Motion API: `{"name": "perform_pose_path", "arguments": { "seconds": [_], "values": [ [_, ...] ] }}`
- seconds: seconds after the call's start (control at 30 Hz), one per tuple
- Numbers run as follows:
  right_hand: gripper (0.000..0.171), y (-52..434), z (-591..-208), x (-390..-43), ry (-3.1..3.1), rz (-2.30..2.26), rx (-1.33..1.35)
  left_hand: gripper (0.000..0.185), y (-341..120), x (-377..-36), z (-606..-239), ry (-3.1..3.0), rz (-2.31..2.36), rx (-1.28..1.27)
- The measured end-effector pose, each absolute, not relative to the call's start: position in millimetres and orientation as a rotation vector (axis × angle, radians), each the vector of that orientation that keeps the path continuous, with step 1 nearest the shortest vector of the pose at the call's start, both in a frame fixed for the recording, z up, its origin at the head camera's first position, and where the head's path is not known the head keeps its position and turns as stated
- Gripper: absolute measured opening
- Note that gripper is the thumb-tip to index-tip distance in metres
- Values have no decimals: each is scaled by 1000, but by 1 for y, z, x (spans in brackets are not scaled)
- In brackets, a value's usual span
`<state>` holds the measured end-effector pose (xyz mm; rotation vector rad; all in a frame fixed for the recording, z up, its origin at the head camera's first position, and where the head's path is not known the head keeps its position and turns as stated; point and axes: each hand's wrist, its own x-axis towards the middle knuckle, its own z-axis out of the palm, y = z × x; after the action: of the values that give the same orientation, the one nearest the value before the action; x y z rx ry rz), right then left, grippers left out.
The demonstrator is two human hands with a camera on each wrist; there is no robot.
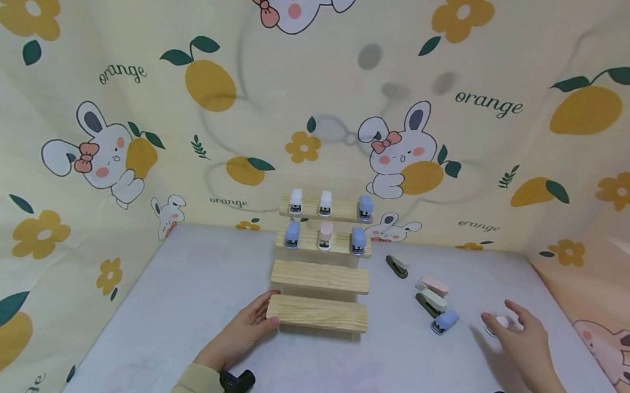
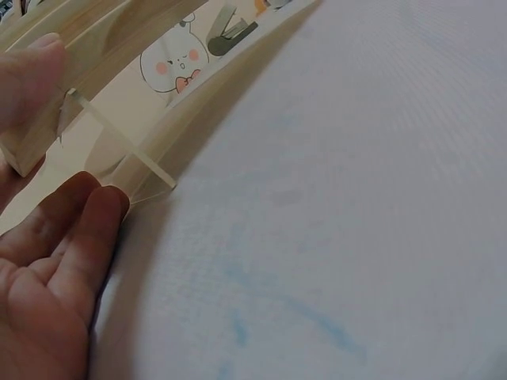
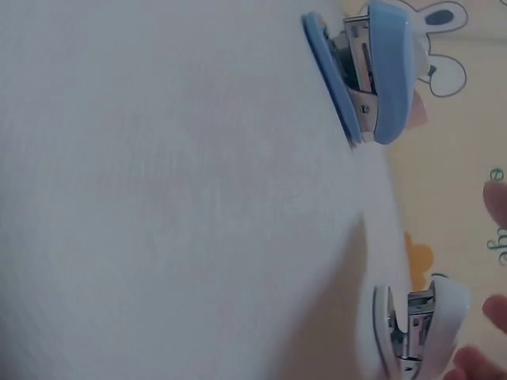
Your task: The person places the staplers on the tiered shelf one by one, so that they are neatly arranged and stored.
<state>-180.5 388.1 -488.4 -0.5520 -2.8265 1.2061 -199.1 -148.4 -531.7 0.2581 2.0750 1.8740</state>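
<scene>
A stepped wooden rack [image 1: 317, 312] stands mid-table, and my left hand [image 1: 243, 336] grips the left end of its lowest board. In the left wrist view the thumb [image 2: 36, 79] presses on that board, with other fingers below beside a thin leg. Over on the right, my right hand [image 1: 527, 352] hovers at a small white stapler [image 1: 496, 325], thumb and fingers apart. The right wrist view has that white stapler [image 3: 447, 328] near the fingertips, with a blue stapler [image 3: 392, 71] farther off. Whether a fingertip touches the white stapler, I cannot tell.
Between rack and right hand lie a blue stapler [image 1: 445, 322], a pale stapler [image 1: 432, 299], a pink stapler [image 1: 434, 285] and an olive stapler [image 1: 396, 266]. The rack's upper two boards carry several small staplers, including a pink one [image 1: 325, 235]. A printed cloth [image 1: 323, 86] hangs behind.
</scene>
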Motion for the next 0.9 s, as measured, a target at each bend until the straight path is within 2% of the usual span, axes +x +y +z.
{"name": "perform_pose_path", "arguments": {
  "seconds": [0.3,0.9],
  "values": [
    [111,408,-514,-182,-2805,1331,-783,68,-150,-202,-534,2065,1892,295],
    [112,410,-521,-186,-2767,1344,-866,67,-150,-202,-539,2070,1905,287]
  ]
}}
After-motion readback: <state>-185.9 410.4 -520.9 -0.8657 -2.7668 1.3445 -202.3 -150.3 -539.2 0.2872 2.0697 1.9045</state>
